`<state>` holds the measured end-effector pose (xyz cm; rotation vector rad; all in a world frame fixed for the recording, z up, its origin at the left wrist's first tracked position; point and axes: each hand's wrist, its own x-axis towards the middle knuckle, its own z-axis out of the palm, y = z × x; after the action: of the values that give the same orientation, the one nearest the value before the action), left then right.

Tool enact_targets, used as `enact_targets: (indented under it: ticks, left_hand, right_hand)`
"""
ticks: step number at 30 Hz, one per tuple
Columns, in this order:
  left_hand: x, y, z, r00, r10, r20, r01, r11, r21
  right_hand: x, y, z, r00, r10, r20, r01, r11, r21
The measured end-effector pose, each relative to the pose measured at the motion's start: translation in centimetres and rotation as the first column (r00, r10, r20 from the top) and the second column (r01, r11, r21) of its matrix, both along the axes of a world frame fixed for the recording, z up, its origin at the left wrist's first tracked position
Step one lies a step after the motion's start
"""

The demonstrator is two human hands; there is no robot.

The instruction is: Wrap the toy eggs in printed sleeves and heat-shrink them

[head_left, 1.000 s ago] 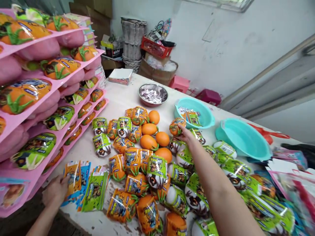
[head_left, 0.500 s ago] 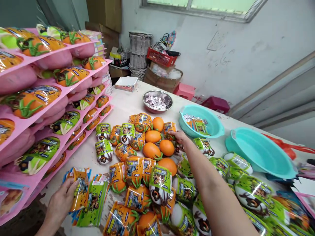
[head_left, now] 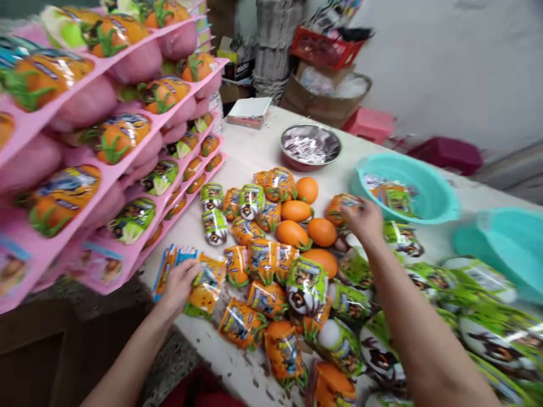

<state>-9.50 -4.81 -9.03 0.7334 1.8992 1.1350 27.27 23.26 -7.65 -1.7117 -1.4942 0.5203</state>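
My left hand (head_left: 180,285) is closed on a flat orange packet (head_left: 208,282) at the table's front edge, above other flat orange, blue and green packets (head_left: 172,263). My right hand (head_left: 365,220) grips an orange-wrapped egg (head_left: 341,208) beside the nearer teal basin. Between the hands lie several bare orange eggs (head_left: 292,233) with green bits, orange-wrapped eggs (head_left: 262,257) and green-and-white wrapped eggs (head_left: 306,285). More green-wrapped eggs (head_left: 487,333) crowd the right side, partly behind my right forearm.
Stacked pink trays (head_left: 139,51) filled with wrapped eggs rise at the left. A metal bowl (head_left: 292,161) of small sachets stands at the back. At the right are a teal basin (head_left: 441,217) with packets in it and a second teal basin (head_left: 470,232). A white box (head_left: 250,107) lies at the far edge.
The view has shifted, and objects sit further right and higher in the frame. My left hand has brought the orange packet over the green ones. My right hand has drawn the orange-wrapped egg away from the others.
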Motion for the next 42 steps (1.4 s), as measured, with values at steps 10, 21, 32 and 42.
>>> enact_targets:
  ticks: [10,21,32,42]
  left_hand:
    - [5.0,0.7,5.5,0.944,-0.255,0.211,0.223,0.961,0.162]
    - [6.4,1.0,5.3,0.876,-0.364,0.317,0.304,0.926,0.223]
    - [4.1,4.5,5.0,0.779,-0.087,0.621,-0.053,0.978,0.203]
    - [3.3,3.9,4.0,0.796,-0.043,0.604,-0.053,0.989,0.139]
  right_hand:
    - [-14.4,-23.5,2.6,0.371,-0.029,-0.928,-0.787,0.521,-0.33]
    - [-13.5,-23.6,0.2,0.85,0.381,-0.365,-0.456,0.878,-0.145]
    - [-3.2,-6.9,-3.4,0.898,0.201,0.391,-0.13,0.971,-0.202]
    - [-0.5,-7.3,-0.2,0.956,0.061,-0.288,-0.102,0.986,-0.13]
